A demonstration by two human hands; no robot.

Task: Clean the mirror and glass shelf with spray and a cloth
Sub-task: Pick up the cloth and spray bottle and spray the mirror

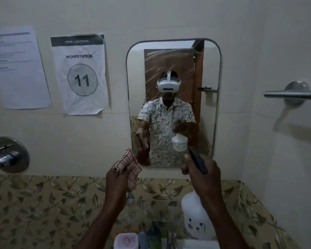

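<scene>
A rounded mirror [172, 69] hangs on the cream wall, streaked with smears over its upper half. My left hand [118, 178] grips a folded pink checked cloth [131, 166] just below the mirror's lower left corner. My right hand [202, 172] holds the black trigger head of a white spray bottle [196, 218], nozzle pointed at the mirror's lower right. The bottle's body hangs below my wrist. The glass shelf [151, 205] sits under my arms, hard to make out against the leaf-patterned tiles.
Two paper notices [79, 74] are taped to the wall left of the mirror. A chrome tap fitting [7, 155] is at far left, a metal towel bar [293, 94] at right. Toiletries [126, 240] stand near the bottom edge.
</scene>
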